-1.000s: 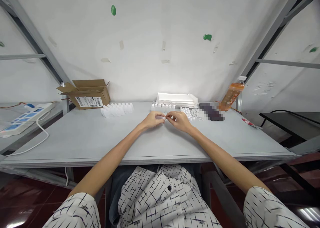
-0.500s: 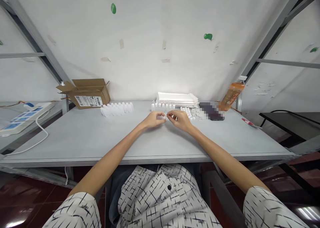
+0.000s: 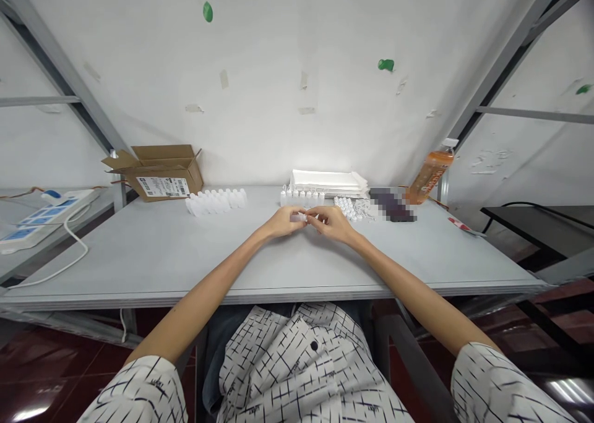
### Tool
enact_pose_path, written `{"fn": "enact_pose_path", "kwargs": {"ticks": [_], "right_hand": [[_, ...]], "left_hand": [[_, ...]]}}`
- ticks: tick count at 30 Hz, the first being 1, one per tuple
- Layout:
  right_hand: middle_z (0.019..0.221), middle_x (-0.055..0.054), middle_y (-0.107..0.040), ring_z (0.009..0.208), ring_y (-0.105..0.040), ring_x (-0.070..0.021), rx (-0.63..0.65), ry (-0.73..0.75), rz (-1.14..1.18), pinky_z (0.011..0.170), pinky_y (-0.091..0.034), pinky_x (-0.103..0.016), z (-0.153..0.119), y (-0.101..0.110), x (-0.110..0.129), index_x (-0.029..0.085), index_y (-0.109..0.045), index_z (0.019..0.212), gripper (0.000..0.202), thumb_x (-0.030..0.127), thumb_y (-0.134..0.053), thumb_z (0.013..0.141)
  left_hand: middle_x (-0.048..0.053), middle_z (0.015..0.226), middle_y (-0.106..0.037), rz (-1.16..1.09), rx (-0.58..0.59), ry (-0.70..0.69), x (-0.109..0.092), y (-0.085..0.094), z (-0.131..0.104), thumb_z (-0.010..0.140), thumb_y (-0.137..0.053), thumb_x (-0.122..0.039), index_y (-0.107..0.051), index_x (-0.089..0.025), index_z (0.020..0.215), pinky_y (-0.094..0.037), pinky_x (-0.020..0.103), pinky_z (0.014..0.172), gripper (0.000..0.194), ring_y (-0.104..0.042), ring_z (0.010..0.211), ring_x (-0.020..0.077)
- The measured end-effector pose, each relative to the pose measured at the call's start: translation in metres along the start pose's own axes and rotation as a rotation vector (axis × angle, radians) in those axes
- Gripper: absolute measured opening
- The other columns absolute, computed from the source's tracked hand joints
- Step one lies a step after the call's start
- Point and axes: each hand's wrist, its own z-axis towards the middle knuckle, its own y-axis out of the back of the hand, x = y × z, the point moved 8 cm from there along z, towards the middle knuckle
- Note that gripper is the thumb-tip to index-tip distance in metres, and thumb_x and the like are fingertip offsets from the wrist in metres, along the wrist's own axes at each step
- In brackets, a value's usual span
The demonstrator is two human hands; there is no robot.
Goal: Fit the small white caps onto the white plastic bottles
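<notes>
I have both hands over the middle of the table (image 3: 297, 262), fingertips nearly meeting. My left hand (image 3: 280, 221) is partly curled, thumb and fingers closed on a small bottle (image 3: 297, 217), whitish and see-through. My right hand (image 3: 332, 222) comes in from the right, thumb and fingertips drawn together in a pinch at the bottle's right end; whether a separate piece sits between them I can't make out from here.

The bottle lies on its side in my grip, long axis running left to right, roughly level and along the table's near edge. Its narrower end seems to point right, into my right fingertips, though they hide part of it.

Just beyond my hands, a row of capped bottles (image 3: 302, 198) stands upright, long axes vertical, in front of a white stack (image 3: 328, 182). Right of that row I have a cluster of white caps (image 3: 344, 207), with white cords (image 3: 365, 209) heaped beside them. Well to the left, a group of translucent bottles (image 3: 216, 202) is packed together near an open carton (image 3: 163, 179). At the far right, an orange drink bottle (image 3: 427, 177) stands behind a dark, blurred-out object (image 3: 392, 205).
</notes>
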Motion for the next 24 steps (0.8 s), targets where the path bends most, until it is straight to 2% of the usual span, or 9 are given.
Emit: {"fn": "enact_pose_path", "kwargs": {"ticks": [4, 8, 16, 24], "right_hand": [[0.075, -0.002, -0.073, 0.053, -0.062, -0.0124, 0.034, -0.028, 0.020, 0.058, -0.044, -0.025, 0.000, -0.003, -0.002, 0.016, -0.073, 0.089, 0.016, 0.022, -0.058, 0.087], [0.077, -0.002, -0.073, 0.050, -0.062, -0.0117, 0.053, -0.066, 0.101, 0.057, -0.045, -0.025, 0.000, -0.005, -0.004, 0.015, -0.072, 0.091, 0.018, 0.020, -0.057, 0.085], [0.060, 0.000, -0.067, 0.052, -0.058, -0.0124, 0.067, -0.044, 0.066, 0.056, -0.042, -0.024, -0.001, -0.006, -0.003, 0.014, -0.074, 0.090, 0.017, 0.019, -0.060, 0.081], [0.066, -0.002, -0.070, 0.054, -0.056, -0.0110, 0.063, -0.023, 0.039, 0.057, -0.039, -0.023, 0.000, -0.008, -0.004, 0.014, -0.076, 0.085, 0.017, 0.019, -0.061, 0.080]], "left_hand": [[0.008, 0.100, -0.068, 0.038, -0.034, -0.016, 0.003, 0.003, 0.002, 0.070, -0.066, -0.028, -0.067, -0.014, 0.120, -0.043, 0.019, 0.046, 0.052, -0.052, 0.063, 0.0110], [0.007, 0.098, -0.068, 0.069, -0.033, -0.016, 0.006, 0.002, 0.003, 0.068, -0.061, -0.022, -0.063, -0.015, 0.129, -0.045, 0.021, 0.051, 0.061, -0.053, 0.064, 0.0117], [0.008, 0.099, -0.067, 0.063, 0.041, -0.011, 0.000, -0.002, 0.000, 0.068, -0.057, -0.020, -0.064, -0.013, 0.127, -0.040, 0.020, 0.045, 0.060, -0.047, 0.056, 0.0088], [0.007, 0.105, -0.071, 0.149, 0.068, -0.079, -0.010, -0.003, -0.002, 0.068, -0.052, -0.016, -0.067, -0.013, 0.124, -0.045, 0.022, 0.060, 0.058, -0.054, 0.067, 0.0123]]}}
